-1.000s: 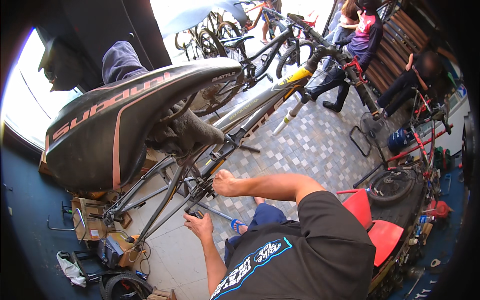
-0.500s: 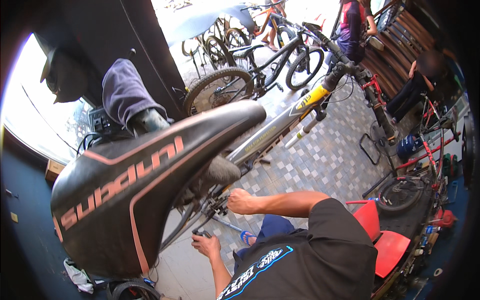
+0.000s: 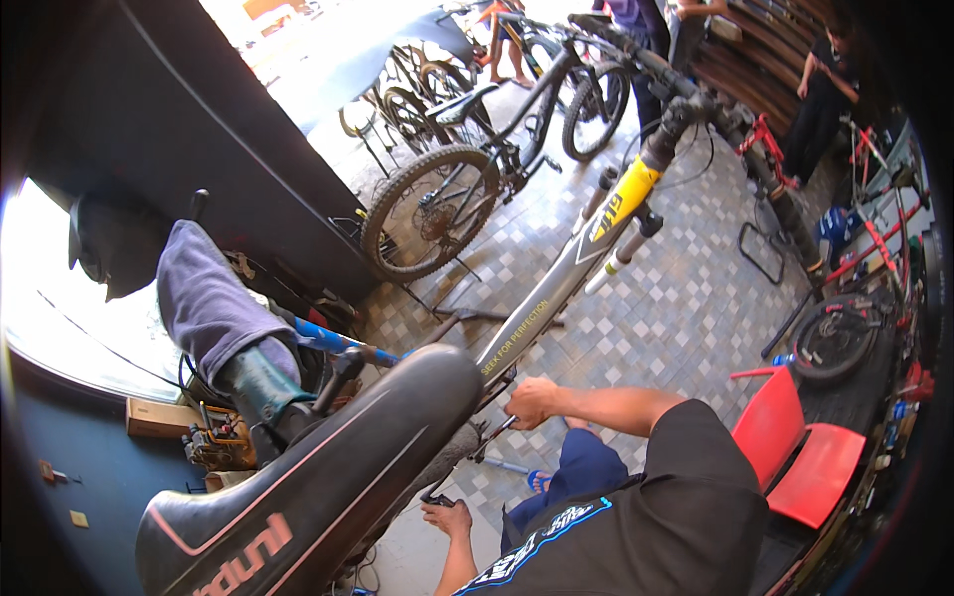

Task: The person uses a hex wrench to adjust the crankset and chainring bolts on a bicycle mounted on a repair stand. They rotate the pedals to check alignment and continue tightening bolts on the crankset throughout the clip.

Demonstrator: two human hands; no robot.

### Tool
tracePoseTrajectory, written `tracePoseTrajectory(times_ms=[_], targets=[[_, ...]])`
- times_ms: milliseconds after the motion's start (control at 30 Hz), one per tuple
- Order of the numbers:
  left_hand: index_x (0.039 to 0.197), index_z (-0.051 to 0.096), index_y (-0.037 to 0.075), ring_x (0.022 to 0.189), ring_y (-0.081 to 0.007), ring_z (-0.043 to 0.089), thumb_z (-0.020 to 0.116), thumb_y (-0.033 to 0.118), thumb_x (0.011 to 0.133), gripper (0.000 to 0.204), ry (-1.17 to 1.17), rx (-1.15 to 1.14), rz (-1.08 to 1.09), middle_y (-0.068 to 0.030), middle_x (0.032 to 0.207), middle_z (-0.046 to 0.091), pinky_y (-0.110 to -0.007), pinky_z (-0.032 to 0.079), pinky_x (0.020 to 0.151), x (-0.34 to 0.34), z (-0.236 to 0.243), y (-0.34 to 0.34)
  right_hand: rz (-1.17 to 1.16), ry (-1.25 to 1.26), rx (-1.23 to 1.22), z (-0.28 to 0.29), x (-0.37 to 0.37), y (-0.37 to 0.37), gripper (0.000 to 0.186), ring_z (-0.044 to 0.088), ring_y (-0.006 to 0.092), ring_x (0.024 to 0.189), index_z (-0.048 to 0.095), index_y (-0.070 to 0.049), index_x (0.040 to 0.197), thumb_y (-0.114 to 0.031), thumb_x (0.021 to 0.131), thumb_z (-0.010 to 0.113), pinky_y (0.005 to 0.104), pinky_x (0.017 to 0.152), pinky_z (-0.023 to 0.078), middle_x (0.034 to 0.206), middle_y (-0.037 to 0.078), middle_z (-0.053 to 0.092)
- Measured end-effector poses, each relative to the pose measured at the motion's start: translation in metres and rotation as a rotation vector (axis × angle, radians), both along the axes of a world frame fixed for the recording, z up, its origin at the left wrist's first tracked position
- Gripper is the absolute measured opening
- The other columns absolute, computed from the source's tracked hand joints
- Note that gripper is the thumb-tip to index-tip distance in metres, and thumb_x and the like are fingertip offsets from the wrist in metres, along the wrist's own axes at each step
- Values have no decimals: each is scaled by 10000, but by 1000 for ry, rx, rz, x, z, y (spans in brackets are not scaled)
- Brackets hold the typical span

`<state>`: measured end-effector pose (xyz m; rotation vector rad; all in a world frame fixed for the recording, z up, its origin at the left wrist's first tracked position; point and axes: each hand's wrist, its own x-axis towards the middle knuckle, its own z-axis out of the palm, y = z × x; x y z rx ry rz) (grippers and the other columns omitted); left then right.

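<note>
A bicycle frame (image 3: pixel 561 293), grey with yellow near the front, runs diagonally across the view, its large black-and-pink saddle (image 3: pixel 298 507) filling the lower left. Beside the frame, my right hand (image 3: pixel 532 402) is closed around a thin metal rod (image 3: pixel 497 431), its end partly hidden. Lower and left, beyond the saddle's edge, my left hand (image 3: pixel 447 516) grips a black pedal, mostly covered by my fingers. A grey padded piece (image 3: pixel 457 447) shows under the frame near both hands.
Bicycles (image 3: pixel 427 214) stand by the doorway. Two people (image 3: pixel 636 30) (image 3: pixel 825 84) are at the upper right. A red chair (image 3: pixel 815 477) and red bike (image 3: pixel 874 248) are on the right. Purple-grey cloth (image 3: pixel 214 308) covers a bar on the left.
The view has shifted, so the saddle sits lower and both my hands appear farther right and down, still closed. The person in red and purple has moved toward the top edge.
</note>
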<state>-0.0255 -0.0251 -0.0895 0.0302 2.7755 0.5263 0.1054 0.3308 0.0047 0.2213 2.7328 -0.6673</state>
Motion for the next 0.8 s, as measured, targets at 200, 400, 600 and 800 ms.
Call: tracePoseTrajectory(times_ms=[200,400,600,800], targets=[[1466,152,-88,1180,-535,444,732,150,717,977,-42,13,-120,-364,1266,398,-597,377,1071,-13,-45,-1,-14,43,-75,-56,0,17,380,710,379,805,747,-115,830,-482,783,659,490,692,564,784,156,720],[1400,140,-204,1198,-538,372,718,245,768,967,-118,95,-293,-407,1318,323,-571,324,1103,-12,-103,8,-47,16,-17,-110,-12,3,370,715,372,806,723,-154,807,-519,811,663,495,681,566,787,123,730],[1479,-62,-257,1459,-625,117,737,369,788,1228,-283,240,-396,-486,1564,62,-539,135,1254,5,-163,65,-206,150,-93,-205,-32,-27,282,723,355,851,741,-207,868,-478,855,665,479,741,583,839,95,748],[1550,2,-157,1526,-509,159,779,414,761,1246,-477,307,-298,-456,1584,119,-469,221,1253,-40,-191,9,59,302,54,-194,-83,-81,299,707,349,945,760,-176,827,-439,912,644,486,810,547,851,80,747]])
